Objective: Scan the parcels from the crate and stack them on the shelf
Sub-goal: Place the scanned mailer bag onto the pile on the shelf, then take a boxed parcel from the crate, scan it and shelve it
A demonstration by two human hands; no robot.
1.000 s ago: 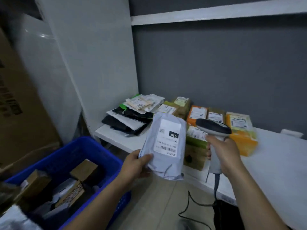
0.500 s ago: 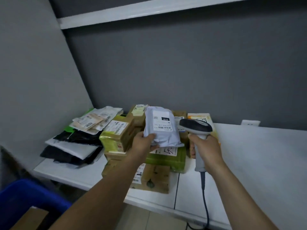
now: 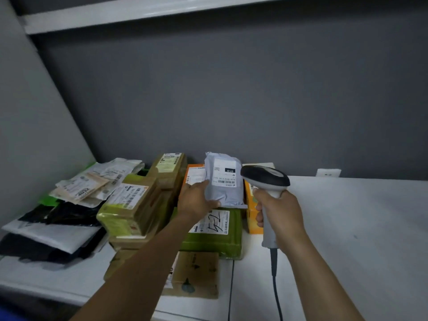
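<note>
Fingers of the left hand point(image 3: 196, 200) grip a grey poly mailer point(image 3: 223, 181), label up, above the stacked boxes on the white shelf point(image 3: 347, 216). Just right, the right hand point(image 3: 280, 209) clasps a corded barcode scanner point(image 3: 266, 179).

The white label point(image 3: 225, 179) on the grey bag point(image 3: 223, 195) has a small black patch point(image 3: 230, 170) with white marks that read "010" upside down. On the pile of flat envelopes point(image 3: 102, 174) at the left, one paper label point(image 3: 83, 192) shows the big number "4032". The other labels are too small or blurry to read.
</note>
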